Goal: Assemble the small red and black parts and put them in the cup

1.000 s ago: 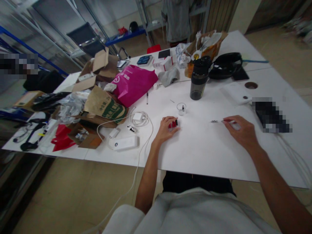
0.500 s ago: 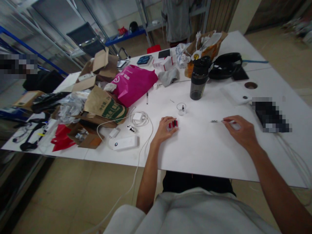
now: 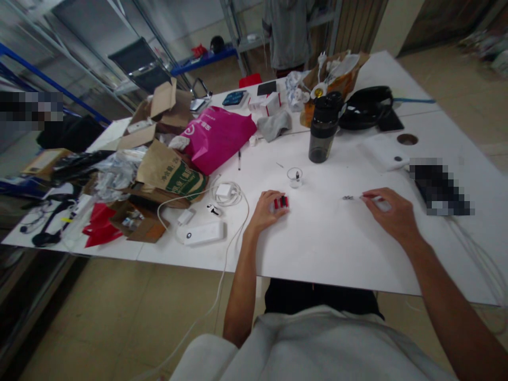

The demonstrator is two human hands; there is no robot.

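Observation:
My left hand (image 3: 265, 209) rests on the white table (image 3: 325, 243), fingers curled around a small red and black part (image 3: 281, 201). My right hand (image 3: 391, 214) lies farther right, closed on a thin red-and-white tool (image 3: 375, 199) whose tip points left at a tiny metal piece (image 3: 348, 198). A small clear cup (image 3: 295, 177) stands just beyond my left hand.
A dark shaker bottle (image 3: 323, 127) stands behind the cup. A pink bag (image 3: 216, 135), cardboard boxes (image 3: 159, 114), brown paper bags (image 3: 169, 172), white chargers and cable (image 3: 224, 191) crowd the left. Black headgear (image 3: 367, 108) lies at the back right. A person in grey (image 3: 288, 32) stands beyond the table.
My left hand's fingers have shifted slightly on the red and black part, uncovering more of it. The right hand has stayed put.

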